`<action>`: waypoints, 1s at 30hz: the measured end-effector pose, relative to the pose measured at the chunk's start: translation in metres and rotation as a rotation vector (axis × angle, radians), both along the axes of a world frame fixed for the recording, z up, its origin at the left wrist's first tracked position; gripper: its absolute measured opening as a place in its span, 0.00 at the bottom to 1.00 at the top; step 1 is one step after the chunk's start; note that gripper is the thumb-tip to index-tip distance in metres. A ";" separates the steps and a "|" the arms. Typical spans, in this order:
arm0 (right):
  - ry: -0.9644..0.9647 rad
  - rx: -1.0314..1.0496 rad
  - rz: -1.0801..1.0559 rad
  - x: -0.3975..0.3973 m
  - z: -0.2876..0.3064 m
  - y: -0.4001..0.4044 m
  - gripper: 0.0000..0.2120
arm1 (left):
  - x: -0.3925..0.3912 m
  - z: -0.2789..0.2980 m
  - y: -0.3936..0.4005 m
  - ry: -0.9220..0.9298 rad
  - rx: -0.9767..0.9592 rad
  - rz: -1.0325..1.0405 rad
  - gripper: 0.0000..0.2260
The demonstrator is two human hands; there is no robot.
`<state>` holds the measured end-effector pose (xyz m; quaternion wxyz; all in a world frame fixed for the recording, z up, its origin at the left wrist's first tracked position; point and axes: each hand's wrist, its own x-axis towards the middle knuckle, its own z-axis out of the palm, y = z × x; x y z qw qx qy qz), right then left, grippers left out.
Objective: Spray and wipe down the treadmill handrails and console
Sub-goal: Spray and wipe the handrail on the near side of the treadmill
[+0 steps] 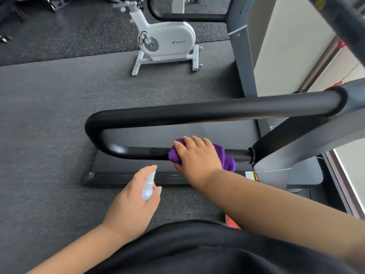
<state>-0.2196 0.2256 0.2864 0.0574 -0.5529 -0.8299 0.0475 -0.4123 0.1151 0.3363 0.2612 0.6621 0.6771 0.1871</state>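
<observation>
Dark gym flooring (49, 115) spreads under the treadmill. On the lower bar of the looped handrail (138, 152), near its joint with the grey upright, the right hand (197, 157) wraps a purple cloth (227, 159). The left hand (134, 198) grips a small spray bottle (148, 184) just beside. Best to keep the cloth wrapped round the bar and slide steadily toward the bend.

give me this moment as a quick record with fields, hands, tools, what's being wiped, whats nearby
left hand: left hand holds the spray bottle, nozzle toward the handrail
right hand: right hand presses the purple cloth round the handrail
surface being wiped: lower bar of the black looped handrail
cloth position: nearer the grey upright end than the loop's bend
nearby: white exercise bike on the dark floor beyond the treadmill
console: not in view
</observation>
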 end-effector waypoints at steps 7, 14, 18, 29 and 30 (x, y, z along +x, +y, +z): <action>-0.088 -0.102 -0.034 0.078 0.000 -0.004 0.35 | 0.010 0.001 0.004 0.013 0.010 -0.092 0.23; -0.116 -0.077 -0.070 0.054 -0.002 -0.011 0.34 | -0.007 -0.004 -0.007 0.058 0.006 -0.064 0.25; -0.112 -0.074 0.017 0.013 0.005 -0.004 0.35 | -0.004 -0.005 -0.009 0.078 0.012 -0.070 0.24; -0.190 -0.129 0.155 0.088 0.053 0.036 0.31 | 0.011 -0.006 -0.010 0.021 -0.002 -0.117 0.23; -0.189 -0.192 0.138 0.093 0.048 0.035 0.31 | 0.012 -0.006 -0.011 0.022 -0.003 -0.120 0.23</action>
